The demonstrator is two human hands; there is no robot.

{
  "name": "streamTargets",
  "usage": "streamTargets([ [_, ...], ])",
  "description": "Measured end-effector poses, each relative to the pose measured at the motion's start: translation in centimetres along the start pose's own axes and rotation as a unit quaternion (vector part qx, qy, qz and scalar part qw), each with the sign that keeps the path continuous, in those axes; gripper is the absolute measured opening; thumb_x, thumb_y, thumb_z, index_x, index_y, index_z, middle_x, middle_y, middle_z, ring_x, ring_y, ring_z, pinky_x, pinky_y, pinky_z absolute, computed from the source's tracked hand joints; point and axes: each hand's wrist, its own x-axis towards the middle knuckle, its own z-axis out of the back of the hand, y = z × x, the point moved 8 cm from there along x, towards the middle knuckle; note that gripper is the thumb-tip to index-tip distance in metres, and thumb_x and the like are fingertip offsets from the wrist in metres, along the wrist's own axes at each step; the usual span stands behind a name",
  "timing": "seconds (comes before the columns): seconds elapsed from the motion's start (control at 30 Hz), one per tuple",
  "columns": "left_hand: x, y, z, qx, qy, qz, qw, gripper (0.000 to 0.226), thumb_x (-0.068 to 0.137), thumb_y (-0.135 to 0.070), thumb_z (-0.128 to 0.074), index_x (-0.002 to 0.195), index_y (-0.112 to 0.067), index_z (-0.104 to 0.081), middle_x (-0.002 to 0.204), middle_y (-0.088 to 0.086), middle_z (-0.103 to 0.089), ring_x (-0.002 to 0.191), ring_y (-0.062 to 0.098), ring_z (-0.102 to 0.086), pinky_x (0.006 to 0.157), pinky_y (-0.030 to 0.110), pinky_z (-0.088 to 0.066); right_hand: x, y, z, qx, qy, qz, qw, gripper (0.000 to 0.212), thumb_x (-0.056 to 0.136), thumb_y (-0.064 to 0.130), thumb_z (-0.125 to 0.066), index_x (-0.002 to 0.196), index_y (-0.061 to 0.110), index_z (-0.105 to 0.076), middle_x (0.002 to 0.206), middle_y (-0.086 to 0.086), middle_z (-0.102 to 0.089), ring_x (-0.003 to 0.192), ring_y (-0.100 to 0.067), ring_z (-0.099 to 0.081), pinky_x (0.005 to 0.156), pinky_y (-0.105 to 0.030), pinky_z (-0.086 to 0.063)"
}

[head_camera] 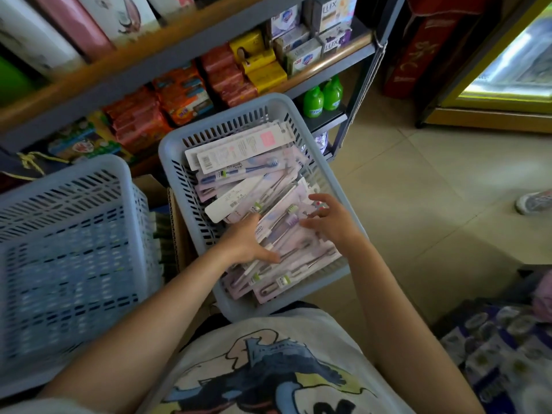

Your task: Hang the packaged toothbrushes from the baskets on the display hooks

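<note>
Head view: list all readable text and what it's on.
"LUX": soap box, top shelf.
"LUX": purple soap box below it.
Roughly "...poth": toothbrush pack in the basket; first letters unclear.
Barcodes and small print on the other packs, orange packets, yellow boxes, green bottles: too small or blurred.
Gold characters on the red banner: unreadable.

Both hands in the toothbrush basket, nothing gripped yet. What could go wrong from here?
1. The toothbrush packs lie overlapped at mixed angles, so the left hand, pressing flat on the pile, may drag several up at once.
2. The right hand hovers with fingers spread near the basket's right wall; a pack could slide over that rim onto the tiled floor.
3. No display hooks are in view, so carrying packs means turning away from both baskets.
</note>
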Motion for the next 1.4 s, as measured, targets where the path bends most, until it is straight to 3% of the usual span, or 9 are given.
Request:
streamTargets([
  [0.1,0.0,0.5,-0.1,-0.003,-0.031,0.001,1.0,0.1,0.066,-0.049,-0.091,0.145,-0.016,-0.039,0.147,0.007,-0.049,0.133,0.028,-0.048,0.105,0.039,-0.046,-0.3,-0.8,0.3,0.038,-0.001,-0.017,0.999,0.062,0.081,0.014,-0.084,0.136,0.017,-0.055,0.107,-0.013,-0.07,0.088,-0.021,-0.066,0.072,-0.03,-0.052],
  [0.2,-0.2,0.8,-0.2,0.008,-0.042,-0.006,0.999,0.102,0.062,-0.051,-0.093,0.142,-0.017,-0.041,0.144,0.004,-0.051,0.132,0.028,-0.049,0.105,0.044,-0.047,-1.7,-2.2,-1.1,-0.085,0.12,-0.05,0.988,0.086,0.082,0.016,-0.083,0.152,0.025,-0.033,0.116,-0.009,-0.069,0.109,-0.026,-0.066,0.094,-0.038,-0.052],
  [0.33,-0.4,0.7,0.0,0.015,-0.059,-0.011,0.998,0.104,0.059,-0.056,-0.092,0.141,-0.019,-0.04,0.143,0.003,-0.053,0.129,0.027,-0.052,0.103,0.046,-0.048,-2.4,-2.6,-0.4,-0.115,0.11,-0.049,0.986,0.08,0.083,0.005,-0.078,0.147,0.029,-0.037,0.1,-0.004,-0.065,0.086,-0.02,-0.063,0.074,-0.03,-0.051],
  [0.47,-0.8,1.6,0.9,-0.05,-0.081,-0.004,0.995,0.085,0.07,-0.042,-0.085,0.142,-0.023,-0.044,0.135,-0.001,-0.058,0.118,0.023,-0.058,0.095,0.037,-0.052,-2.0,-2.8,0.9,0.097,0.012,-0.052,0.994,0.055,0.085,0.011,-0.079,0.135,0.013,-0.056,0.093,-0.015,-0.064,0.067,-0.02,-0.065,0.06,-0.028,-0.055],
  [0.73,-1.9,3.0,1.5,-0.185,-0.099,0.0,0.978,0.064,0.075,-0.022,-0.079,0.134,-0.025,-0.054,0.117,-0.004,-0.066,0.105,0.016,-0.064,0.089,0.035,-0.054,-3.1,-3.5,-5.1,0.184,-0.014,-0.099,0.978,0.056,0.08,0.009,-0.082,0.129,0.0,-0.054,0.116,-0.023,-0.069,0.098,-0.034,-0.072,0.075,-0.043,-0.062],
  [0.93,-2.5,4.0,3.6,-0.386,-0.13,0.022,0.913,0.022,0.09,-0.012,-0.07,0.11,-0.02,-0.064,0.109,0.004,-0.073,0.095,0.02,-0.07,0.083,0.039,-0.058,-3.4,0.5,-4.7,0.191,-0.04,-0.022,0.981,0.024,0.09,0.019,-0.076,0.109,0.005,-0.07,0.107,-0.014,-0.075,0.099,-0.03,-0.073,0.086,-0.04,-0.059],
  [1.17,-5.8,2.6,7.2,-0.553,-0.123,-0.042,0.823,0.025,0.095,-0.011,-0.061,0.116,-0.023,-0.066,0.109,0.011,-0.075,0.098,0.028,-0.072,0.082,0.041,-0.056,-4.4,9.7,-6.4,0.131,-0.09,0.087,0.984,0.054,0.089,0.068,-0.057,0.115,0.02,-0.057,0.109,-0.006,-0.064,0.103,-0.028,-0.062,0.082,-0.041,-0.052],
  [1.3,-9.4,3.4,10.0,-0.594,-0.146,-0.088,0.786,0.047,0.073,-0.024,-0.066,0.119,-0.024,-0.062,0.106,0.012,-0.076,0.094,0.029,-0.073,0.078,0.045,-0.058,-6.0,13.5,-10.2,0.12,-0.029,0.113,0.986,0.077,0.079,0.083,-0.05,0.13,0.026,-0.053,0.131,0.003,-0.058,0.128,-0.024,-0.055,0.108,-0.047,-0.045],
  [1.4,-12.6,6.1,11.9,-0.62,-0.18,-0.095,0.758,0.058,0.071,-0.028,-0.066,0.128,-0.015,-0.059,0.105,0.014,-0.075,0.089,0.027,-0.074,0.068,0.041,-0.06,-8.1,16.3,-14.4,0.108,0.032,0.137,0.984,0.042,0.092,0.072,-0.044,0.117,0.042,-0.059,0.123,0.009,-0.064,0.118,-0.016,-0.061,0.105,-0.048,-0.049],
])
